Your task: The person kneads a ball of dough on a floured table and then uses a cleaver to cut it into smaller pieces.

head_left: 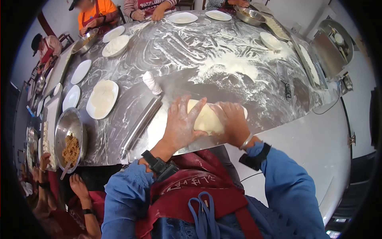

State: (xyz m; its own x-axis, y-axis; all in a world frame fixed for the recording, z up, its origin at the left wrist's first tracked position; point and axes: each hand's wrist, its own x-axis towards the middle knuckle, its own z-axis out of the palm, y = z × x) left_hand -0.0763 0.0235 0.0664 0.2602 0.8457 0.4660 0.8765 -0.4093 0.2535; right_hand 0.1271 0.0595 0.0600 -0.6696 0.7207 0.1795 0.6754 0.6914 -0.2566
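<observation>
A pale lump of dough (207,118) lies on the floured metal table near the edge in front of me. My left hand (181,121) presses on its left side, fingers spread over the top and thumb along the near side. On the dough's right side is my right hand (234,122), its fingers bent around it. Both hands are dusted with flour. To the left of my left hand lies a long metal rolling pin (141,124). Beyond the pin's far end is a white wrapped bundle (152,83); I cannot make out what it holds.
At the left, a steel bowl (82,133) contains brown filling (71,150) and a spoon. A plate (113,108) of flat wrappers sits nearby. Spread flour (234,67) covers the table's middle. A dark-handled tool (287,89) lies right. Co-workers' hands (158,12) are across the table.
</observation>
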